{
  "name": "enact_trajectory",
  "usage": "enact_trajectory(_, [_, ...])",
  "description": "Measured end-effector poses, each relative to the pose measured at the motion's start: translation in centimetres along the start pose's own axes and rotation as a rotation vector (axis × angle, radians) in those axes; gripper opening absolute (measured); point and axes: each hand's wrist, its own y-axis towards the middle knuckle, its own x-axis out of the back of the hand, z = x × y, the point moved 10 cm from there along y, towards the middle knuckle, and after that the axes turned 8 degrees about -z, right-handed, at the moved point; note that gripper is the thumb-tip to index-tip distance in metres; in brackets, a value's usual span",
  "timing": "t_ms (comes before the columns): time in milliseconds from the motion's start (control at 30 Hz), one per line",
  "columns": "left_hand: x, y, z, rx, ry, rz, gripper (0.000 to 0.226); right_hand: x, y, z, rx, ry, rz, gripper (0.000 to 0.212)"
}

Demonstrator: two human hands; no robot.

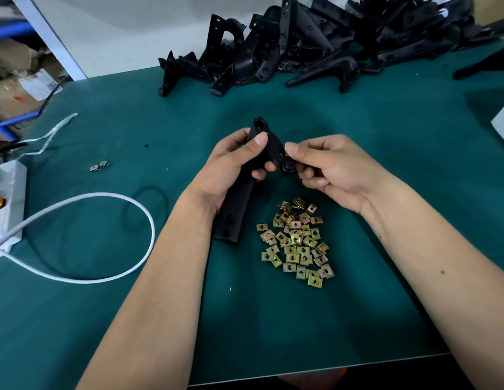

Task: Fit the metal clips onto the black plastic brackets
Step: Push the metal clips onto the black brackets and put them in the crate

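I hold a long black plastic bracket [236,204] above the green mat. My left hand [231,167] grips its middle, thumb pressed on the upper face. My right hand [327,167] pinches the bracket's short right arm near a round boss [288,166]; whether a clip sits under those fingers is hidden. A heap of several brass-coloured metal clips [297,242] lies on the mat just below my hands. A big pile of black brackets [315,43] lies along the far edge of the table.
Two loose clips [100,165] lie at the left. A white cable [104,237] loops across the left of the mat from a white box [7,204]. A thin black ring [145,209] lies beside it. The mat's front edge [315,370] is close to me.
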Motion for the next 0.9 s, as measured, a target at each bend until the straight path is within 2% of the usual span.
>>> enact_trajectory(133, [-0.5,-0.2,0.0,-0.006,0.073,0.042,0.013,-0.1,-0.3,0.1,-0.041,-0.078,0.091,0.02])
enact_trajectory(333, [-0.5,-0.1,0.3,0.021,0.156,0.024,0.019,0.2,-0.1,-0.2,-0.061,-0.1,0.082,0.022])
enact_trajectory(500, [-0.4,0.1,0.5,0.04,0.175,0.022,0.026,-0.9,-0.3,-0.5,-0.054,-0.089,0.149,0.024])
enact_trajectory(633, [-0.1,0.3,0.5,0.034,0.088,-0.018,0.017,-0.3,0.2,-0.2,0.006,-0.035,0.028,0.019])
enact_trajectory(767, [0.2,0.4,0.4,0.006,0.032,-0.068,0.012,0.8,0.5,0.6,0.124,-0.1,-0.104,0.015])
enact_trajectory(900, [0.7,0.5,0.3,-0.018,0.026,-0.135,0.01,1.6,0.4,1.7,0.262,-0.23,-0.208,0.028])
